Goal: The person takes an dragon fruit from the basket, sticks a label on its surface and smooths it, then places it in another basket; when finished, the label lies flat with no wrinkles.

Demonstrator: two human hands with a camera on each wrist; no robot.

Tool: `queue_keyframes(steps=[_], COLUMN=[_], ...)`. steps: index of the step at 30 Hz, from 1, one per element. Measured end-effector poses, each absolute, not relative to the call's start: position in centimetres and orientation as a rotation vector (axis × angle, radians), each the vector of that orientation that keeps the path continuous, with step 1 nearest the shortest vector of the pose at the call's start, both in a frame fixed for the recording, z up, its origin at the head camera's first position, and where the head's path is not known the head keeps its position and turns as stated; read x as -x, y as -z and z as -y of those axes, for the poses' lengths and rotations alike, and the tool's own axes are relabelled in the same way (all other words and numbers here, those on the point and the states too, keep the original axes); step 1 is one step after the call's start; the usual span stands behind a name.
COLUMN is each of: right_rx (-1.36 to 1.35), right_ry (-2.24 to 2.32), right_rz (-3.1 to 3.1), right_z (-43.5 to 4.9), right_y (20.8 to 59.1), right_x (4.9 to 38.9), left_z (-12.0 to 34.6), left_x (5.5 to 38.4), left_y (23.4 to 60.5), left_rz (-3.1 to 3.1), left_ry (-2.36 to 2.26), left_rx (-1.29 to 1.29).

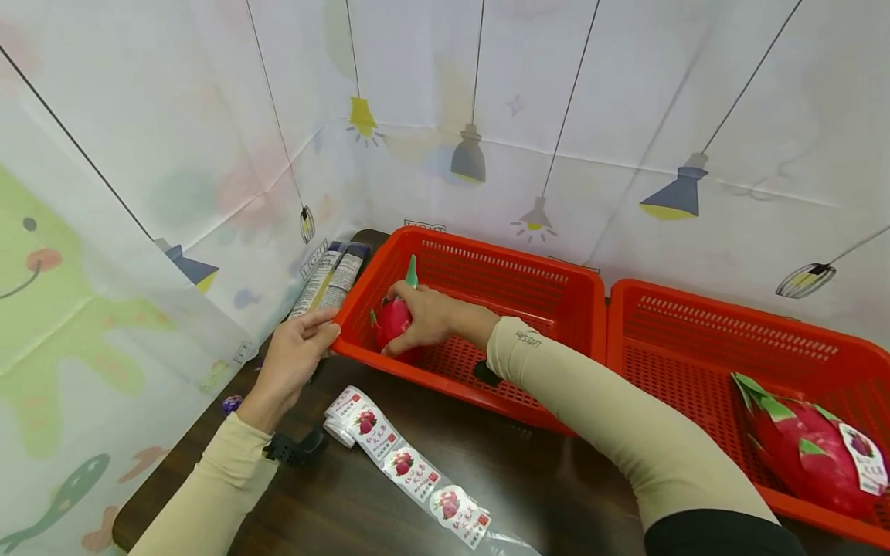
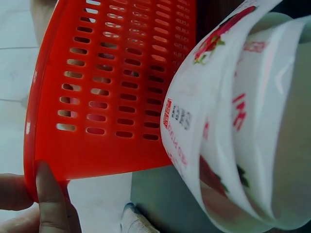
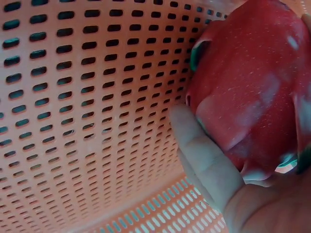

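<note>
Head: basket (image 1: 582, 309) on brown table (image 1: 348, 498), patterned sheeting (image 1: 619, 108) behind.

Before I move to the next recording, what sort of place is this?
Probably an indoor produce-packing corner: red perforated plastic baskets hold pink, green-scaled dragon fruit, and a white roll of fruit-printed stickers lies nearby.

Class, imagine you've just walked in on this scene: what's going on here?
A person's right hand grips a dragon fruit inside the left red basket, while the left hand holds that basket by its near left corner. Another dragon fruit, bearing a label, lies in the right red basket. A partly unrolled strip of labels lies on the dark table in front.
</note>
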State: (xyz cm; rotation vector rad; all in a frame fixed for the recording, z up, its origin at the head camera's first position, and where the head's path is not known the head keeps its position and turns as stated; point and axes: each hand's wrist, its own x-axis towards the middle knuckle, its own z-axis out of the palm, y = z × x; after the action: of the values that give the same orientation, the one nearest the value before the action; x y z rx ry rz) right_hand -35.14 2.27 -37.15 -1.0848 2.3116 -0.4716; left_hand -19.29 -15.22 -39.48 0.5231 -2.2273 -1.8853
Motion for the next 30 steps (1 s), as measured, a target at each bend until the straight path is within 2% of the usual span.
queue_keyframes(steps=[8,14,21,30], right_rx=[1.104,1.078,1.069,1.077], right_ry=[0.615,0.821,0.939,0.896], right_rz=[-2.37,-2.41,-2.465,-2.489], right_z=[-6.4,-12.1,-18.5,-23.2], right_y=[34.1,30.5,28.2,28.7], right_x=[36.2,35.0,31.0,23.6], left_z=[15.8,17.1,18.8,20.3], left_x=[20.7,21.1,21.6,21.8], left_y=[39.7,39.4,39.2,39.3], left_rz=[2.228,2.254,2.208,2.136], left_ry=[1.948,1.94,1.949,1.998], left_rx=[-0.494,-0.476,-0.462,-0.529])
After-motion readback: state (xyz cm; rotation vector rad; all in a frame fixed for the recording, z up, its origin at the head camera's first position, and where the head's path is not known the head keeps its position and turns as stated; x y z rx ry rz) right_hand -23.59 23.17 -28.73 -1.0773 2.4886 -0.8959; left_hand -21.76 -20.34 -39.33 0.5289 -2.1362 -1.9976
